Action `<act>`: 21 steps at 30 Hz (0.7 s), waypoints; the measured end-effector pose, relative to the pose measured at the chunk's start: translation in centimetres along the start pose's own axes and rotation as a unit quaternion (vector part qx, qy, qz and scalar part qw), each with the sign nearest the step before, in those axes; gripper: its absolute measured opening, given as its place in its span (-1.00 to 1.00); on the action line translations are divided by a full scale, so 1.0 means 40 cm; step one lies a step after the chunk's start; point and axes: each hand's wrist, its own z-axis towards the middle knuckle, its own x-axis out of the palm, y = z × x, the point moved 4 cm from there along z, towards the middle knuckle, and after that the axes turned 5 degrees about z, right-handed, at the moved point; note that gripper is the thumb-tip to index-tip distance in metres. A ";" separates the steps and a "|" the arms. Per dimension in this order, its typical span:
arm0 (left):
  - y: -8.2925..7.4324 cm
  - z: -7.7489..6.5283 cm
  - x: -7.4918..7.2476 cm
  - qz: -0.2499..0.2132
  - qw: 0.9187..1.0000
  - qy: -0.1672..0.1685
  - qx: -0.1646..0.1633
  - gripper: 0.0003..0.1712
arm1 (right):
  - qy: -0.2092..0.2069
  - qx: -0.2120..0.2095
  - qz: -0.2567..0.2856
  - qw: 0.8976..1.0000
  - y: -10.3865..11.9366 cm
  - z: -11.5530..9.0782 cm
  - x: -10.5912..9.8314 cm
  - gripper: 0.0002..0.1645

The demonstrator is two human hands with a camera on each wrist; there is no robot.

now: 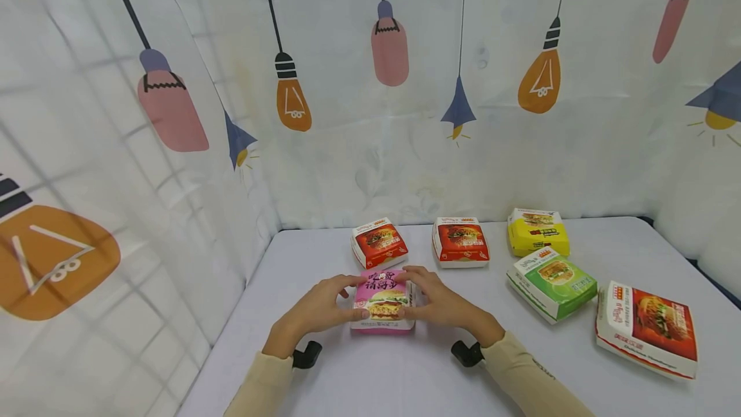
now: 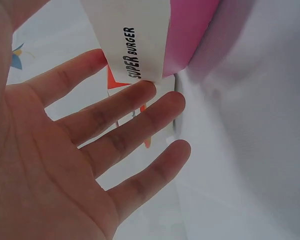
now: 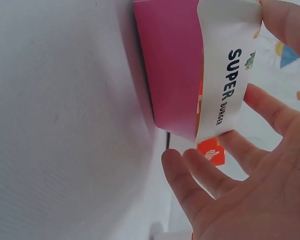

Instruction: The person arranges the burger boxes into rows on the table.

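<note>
one pink burger box [image 1: 383,301] on the surface [image 1: 405,378] between both hands, side reads "super burger", left hand [image 1: 315,309] and right hand [image 1: 441,304] pressing its sides with straight fingers, beyond the hands three red boxes, one yellow box [image 1: 538,231], one green box [image 1: 552,282]

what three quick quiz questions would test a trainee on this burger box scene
1. True or false: both hands touch the pink box.
2. How many red-topped boxes are on the table? A) one B) three C) five
3. Which box lies between the yellow box and the large red box?

Key: 1 true, the left hand and right hand flank it. 2 B. 3 the green box.
</note>
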 end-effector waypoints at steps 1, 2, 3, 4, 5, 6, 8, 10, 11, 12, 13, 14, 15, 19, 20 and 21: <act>0.000 0.000 -0.001 -0.002 1.000 0.000 0.000 -0.09 | 0.002 0.000 0.000 1.000 -0.001 0.000 0.000 -0.21; 0.000 0.000 -0.001 -0.004 1.000 0.000 0.000 -0.09 | 0.004 -0.001 0.000 1.000 -0.001 0.000 0.000 -0.20; 0.001 0.000 -0.002 -0.006 1.000 0.000 0.000 -0.10 | 0.007 -0.002 0.000 1.000 0.000 0.000 0.000 -0.20; 0.001 -0.001 -0.002 -0.010 1.000 0.000 -0.001 -0.10 | 0.009 -0.002 0.000 1.000 0.000 0.000 -0.001 -0.20; 0.002 -0.002 -0.003 -0.014 1.000 0.000 -0.001 -0.11 | 0.012 -0.004 0.001 1.000 0.001 -0.001 0.000 -0.19; 0.002 -0.002 -0.004 -0.017 1.000 0.001 -0.002 -0.11 | 0.014 -0.004 0.003 1.000 0.001 -0.002 0.000 -0.19; 0.004 -0.004 -0.004 -0.025 1.000 0.002 -0.004 -0.10 | 0.020 -0.001 0.010 1.000 0.003 -0.003 0.001 -0.18; 0.005 -0.005 -0.004 -0.030 1.000 0.003 -0.005 -0.07 | 0.025 0.001 0.020 0.999 0.005 -0.004 0.004 -0.18; 0.005 -0.006 -0.004 -0.031 0.999 0.004 -0.005 -0.05 | 0.027 0.001 0.024 0.999 0.006 -0.005 0.005 -0.18; 0.005 -0.006 -0.005 -0.032 0.999 0.006 -0.007 -0.02 | 0.028 0.003 0.027 0.999 0.007 -0.005 0.007 -0.18; 0.006 -0.007 -0.005 -0.032 0.999 0.007 -0.008 0.00 | 0.028 0.004 0.030 0.999 0.008 -0.006 0.008 -0.18; 0.005 -0.008 -0.006 -0.033 0.999 0.008 -0.009 0.01 | 0.029 0.005 0.031 0.999 0.009 -0.006 0.009 -0.18; 0.005 -0.008 -0.007 -0.033 0.999 0.009 -0.010 0.03 | 0.028 0.005 0.030 0.999 0.011 -0.006 0.010 -0.19; 0.005 -0.009 -0.009 -0.037 0.999 0.013 -0.014 0.03 | 0.025 0.004 0.029 0.999 0.017 -0.007 0.012 -0.20; 0.006 -0.009 -0.009 -0.038 0.999 0.014 -0.013 0.03 | 0.025 0.004 0.028 0.999 0.018 -0.007 0.012 -0.20; 0.006 -0.009 -0.009 -0.040 0.999 0.015 -0.013 0.02 | 0.024 0.004 0.029 0.999 0.018 -0.007 0.013 -0.21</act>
